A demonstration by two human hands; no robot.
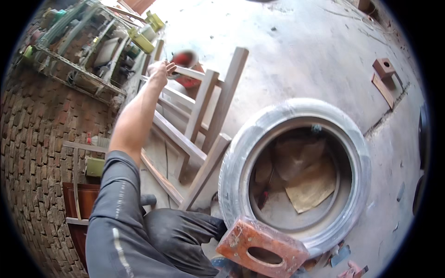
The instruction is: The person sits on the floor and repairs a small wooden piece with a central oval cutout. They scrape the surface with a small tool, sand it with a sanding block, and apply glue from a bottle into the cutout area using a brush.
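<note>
My left arm stretches far forward over a wooden frame (178,134) of pale, squared bars, perhaps a stool or chair frame. At its end, my left hand (160,70) has its fingers partly spread, with nothing plain in them. Just beyond the fingertips is a blurred, round red thing (183,59), above a red object on the floor. Only part of my right hand (353,270) shows at the bottom right edge, its fingers closed by a small dark piece that I cannot make out. An orange-red block with an oval hole (238,248) leans on a tire (294,107) before me.
Inside the tire lie a tan sheet (313,187) and scraps. A cluttered metal rack (76,72) stands at the far left, over brick paving (37,139). A small holed block (384,68) and a wooden piece (383,91) lie on the concrete floor at the right.
</note>
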